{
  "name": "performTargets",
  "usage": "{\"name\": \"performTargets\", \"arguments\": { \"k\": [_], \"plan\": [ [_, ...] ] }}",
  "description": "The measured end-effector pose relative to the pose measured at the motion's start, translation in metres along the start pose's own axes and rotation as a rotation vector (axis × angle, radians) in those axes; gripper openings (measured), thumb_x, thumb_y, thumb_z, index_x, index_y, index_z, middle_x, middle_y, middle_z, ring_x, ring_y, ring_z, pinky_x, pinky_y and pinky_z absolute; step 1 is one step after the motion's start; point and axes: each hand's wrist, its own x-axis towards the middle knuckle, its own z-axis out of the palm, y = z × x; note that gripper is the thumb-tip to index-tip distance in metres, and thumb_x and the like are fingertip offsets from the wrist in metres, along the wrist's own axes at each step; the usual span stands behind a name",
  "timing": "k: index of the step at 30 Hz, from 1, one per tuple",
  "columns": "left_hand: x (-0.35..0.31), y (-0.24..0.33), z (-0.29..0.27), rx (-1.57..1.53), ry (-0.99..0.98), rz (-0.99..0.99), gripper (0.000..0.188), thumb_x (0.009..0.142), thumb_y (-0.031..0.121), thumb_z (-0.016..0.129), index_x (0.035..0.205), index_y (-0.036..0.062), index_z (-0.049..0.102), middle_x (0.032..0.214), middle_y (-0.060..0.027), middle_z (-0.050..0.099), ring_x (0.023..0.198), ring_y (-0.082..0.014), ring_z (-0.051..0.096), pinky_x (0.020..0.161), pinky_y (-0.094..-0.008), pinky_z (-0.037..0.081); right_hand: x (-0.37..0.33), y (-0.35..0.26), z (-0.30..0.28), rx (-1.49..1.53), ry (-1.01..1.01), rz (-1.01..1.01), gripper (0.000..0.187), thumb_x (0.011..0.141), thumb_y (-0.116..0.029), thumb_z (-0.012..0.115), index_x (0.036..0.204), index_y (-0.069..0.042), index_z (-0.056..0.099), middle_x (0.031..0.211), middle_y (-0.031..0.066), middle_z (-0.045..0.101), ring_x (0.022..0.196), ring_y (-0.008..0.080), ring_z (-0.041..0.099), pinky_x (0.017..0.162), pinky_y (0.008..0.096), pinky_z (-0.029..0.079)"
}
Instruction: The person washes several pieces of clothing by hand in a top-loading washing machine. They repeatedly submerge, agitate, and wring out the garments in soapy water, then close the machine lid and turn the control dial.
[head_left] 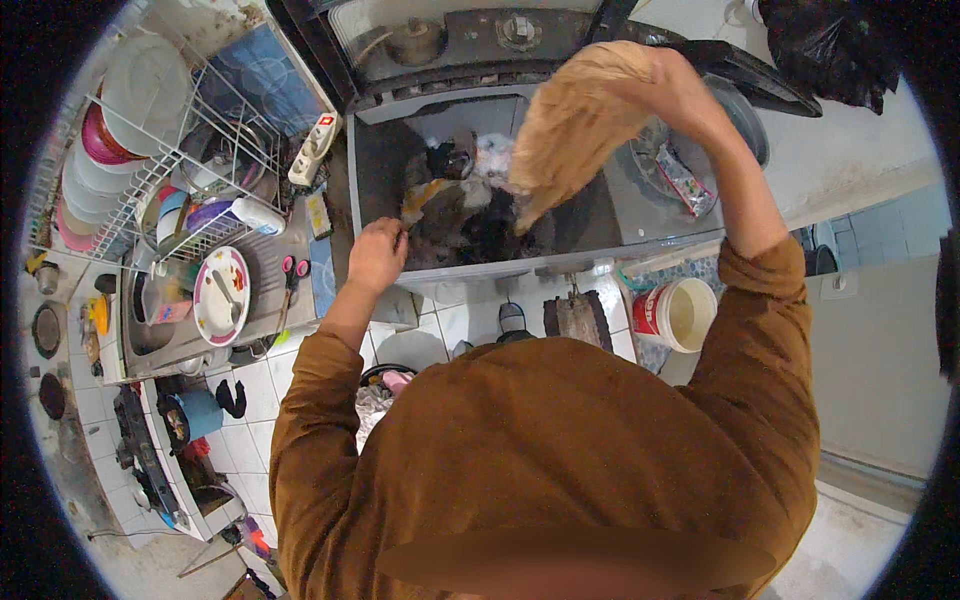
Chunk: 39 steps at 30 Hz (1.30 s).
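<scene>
In front of me stands an open twin-tub washing machine (pixel 470 268), its wash tub holding dark water and soaked clothes (pixel 450 200). White suds (pixel 494 158) float among the clothes. My right hand (pixel 685 92) is closed on a bunched tan cloth garment (pixel 575 120), held up over the right side of the tub. The garment's lower end hangs down near the water. At the tub's front left rim, my left hand (pixel 380 252) has its fingers curled over the edge. Anything further in those fingertips is too small to make out.
Right of the wash tub, a detergent-like packet (pixel 685 180) lies by the round spin tub (pixel 745 125). A dish rack (pixel 170 150), power strip (pixel 313 148), scissors (pixel 291 272) and plate (pixel 221 296) crowd the left. A white bucket (pixel 690 315) stands low on the right; a black plastic bag (pixel 830 50) lies far right.
</scene>
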Motion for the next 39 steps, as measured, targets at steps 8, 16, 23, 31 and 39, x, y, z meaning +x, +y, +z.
{"name": "performTargets", "arguments": {
  "k": [8,16,23,31,39],
  "plan": [
    [0.027,-0.003,-0.029,-0.028,0.208,0.268,0.023,0.076,0.007,0.059,0.098,0.0031,0.057,0.108,-0.017,0.053,0.101,-0.0344,0.051,0.087,-0.0403,0.043,-0.078,0.078,0.021,-0.734,0.207,0.119,0.029,0.081,-0.028,0.053,0.097,-0.004,0.056,0.095,0.0167,0.059,0.087,0.0355,0.056,0.074,0.0413,0.044],
    [0.1,0.048,-0.149,0.169,0.505,0.43,0.029,0.073,0.01,0.064,0.1,0.0041,0.056,0.117,-0.0162,0.049,0.106,-0.0352,0.048,0.09,-0.0401,0.04,-0.126,0.21,0.08,-0.672,-0.203,0.258,0.03,0.077,-0.027,0.059,0.096,-0.003,0.061,0.092,0.0191,0.062,0.089,0.0334,0.059,0.074,0.043,0.048],
    [0.16,0.103,-0.216,0.361,0.831,0.642,0.034,0.077,0.018,0.065,0.107,0.0062,0.055,0.116,-0.0133,0.053,0.107,-0.0328,0.049,0.091,-0.0411,0.039,-0.076,0.081,0.02,-0.596,-0.351,0.38,0.038,0.081,-0.031,0.059,0.108,-0.004,0.06,0.091,0.0201,0.062,0.081,0.0332,0.061,0.071,0.0428,0.047],
    [0.217,0.104,-0.269,0.68,0.979,0.322,0.058,0.085,0.035,0.053,0.132,0.0081,0.033,0.126,-0.0201,0.044,0.12,-0.0365,0.037,0.102,-0.0519,0.024,0.016,-0.026,-0.098,0.015,-0.012,-0.039,0.032,0.089,-0.025,0.051,0.112,-0.004,0.059,0.087,0.006,0.064,0.064,0.0096,0.055,0.06,0.0227,0.046],
    [0.251,0.097,-0.245,0.345,0.406,0.121,0.059,0.085,0.037,0.053,0.132,0.0076,0.033,0.103,-0.021,0.058,0.102,-0.0293,0.054,0.096,-0.0559,0.029,0.137,0.039,-0.188,-0.196,0.125,0.103,0.028,0.087,-0.022,0.054,0.098,0.003,0.062,0.075,0.0126,0.063,0.066,0.0178,0.061,0.05,0.0313,0.049]
  ]
}}
